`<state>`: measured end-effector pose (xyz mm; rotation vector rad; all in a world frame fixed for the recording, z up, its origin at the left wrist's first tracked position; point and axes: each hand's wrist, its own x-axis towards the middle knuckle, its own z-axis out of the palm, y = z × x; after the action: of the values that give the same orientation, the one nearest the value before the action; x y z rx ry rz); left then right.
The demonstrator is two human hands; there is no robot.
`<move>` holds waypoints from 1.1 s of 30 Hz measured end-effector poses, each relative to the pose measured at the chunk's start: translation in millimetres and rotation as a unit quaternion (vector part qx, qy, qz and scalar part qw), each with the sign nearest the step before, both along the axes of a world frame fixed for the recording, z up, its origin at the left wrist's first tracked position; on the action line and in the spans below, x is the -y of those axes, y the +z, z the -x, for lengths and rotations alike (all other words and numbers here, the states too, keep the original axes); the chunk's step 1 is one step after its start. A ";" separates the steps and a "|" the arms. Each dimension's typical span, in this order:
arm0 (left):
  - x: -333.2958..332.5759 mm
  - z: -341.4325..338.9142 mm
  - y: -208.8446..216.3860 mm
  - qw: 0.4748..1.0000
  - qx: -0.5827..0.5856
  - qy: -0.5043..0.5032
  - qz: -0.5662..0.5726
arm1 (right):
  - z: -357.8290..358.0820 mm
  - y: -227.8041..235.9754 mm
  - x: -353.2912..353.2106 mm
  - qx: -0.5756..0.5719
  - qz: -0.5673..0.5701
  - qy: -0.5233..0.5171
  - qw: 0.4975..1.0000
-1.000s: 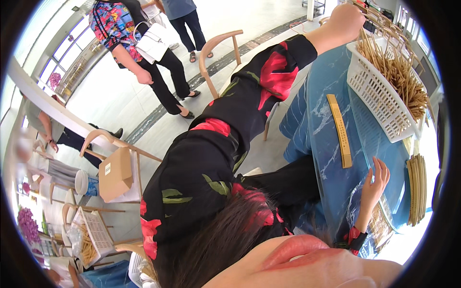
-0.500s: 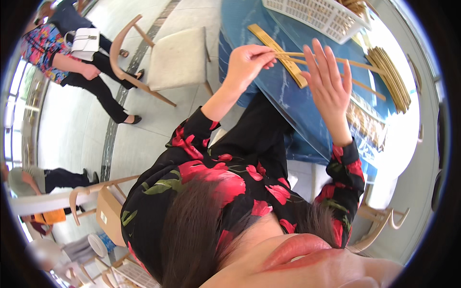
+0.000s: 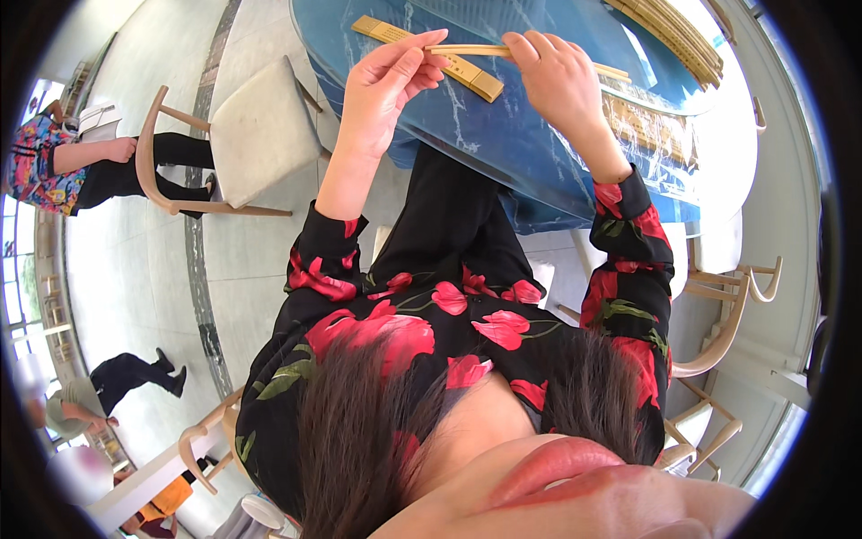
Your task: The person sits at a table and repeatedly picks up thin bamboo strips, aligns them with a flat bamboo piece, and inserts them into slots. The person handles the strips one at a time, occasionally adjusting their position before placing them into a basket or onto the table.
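Two slender wooden chopsticks [image 3: 469, 50] lie side by side above the table, held between both hands. My left hand [image 3: 384, 85] has their left ends between thumb and forefinger, its other fingers loosely curled. My right hand [image 3: 558, 83] is closed over them from above, and their other ends stick out to its right. Below the chopsticks, a flat yellow-brown wooden strip [image 3: 473, 79] with printed marks and small holes rests on the blue table [image 3: 530, 171]. The middle of the strip is partly behind my left hand.
A bundle of long wooden sticks [image 3: 673, 36] lies at the table's far right. Nearer is a clear package [image 3: 648, 130] of brown sticks. A pale-seated chair [image 3: 256, 126] stands left, with a person in a floral top [image 3: 54, 166] beyond it. Another chair [image 3: 718, 328] is on the right.
My right hand was open with fingers spread across the chopsticks; now it is closed over them. The chopsticks, fanned apart before, now lie together. The view has shifted, moving the table leftward.
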<state>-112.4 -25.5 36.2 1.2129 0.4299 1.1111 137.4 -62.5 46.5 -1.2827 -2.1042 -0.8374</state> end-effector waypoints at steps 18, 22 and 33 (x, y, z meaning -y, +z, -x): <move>-14.3 -26.3 -17.4 0.989 -0.108 0.049 -0.083 | -12.7 -20.5 2.5 -0.017 0.067 -0.033 0.997; -71.6 -21.0 -39.6 0.885 -0.299 0.060 -0.353 | -17.8 -1.5 4.9 -0.087 0.192 -0.138 0.968; -105.8 -30.0 -42.6 0.846 -0.353 -0.056 -0.397 | -30.8 -24.0 -2.4 -0.071 0.064 -0.068 0.993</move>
<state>-82.4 80.3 -6.4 2.3785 0.4469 0.7014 168.2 -60.1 22.5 -1.5209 -2.0040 -0.6535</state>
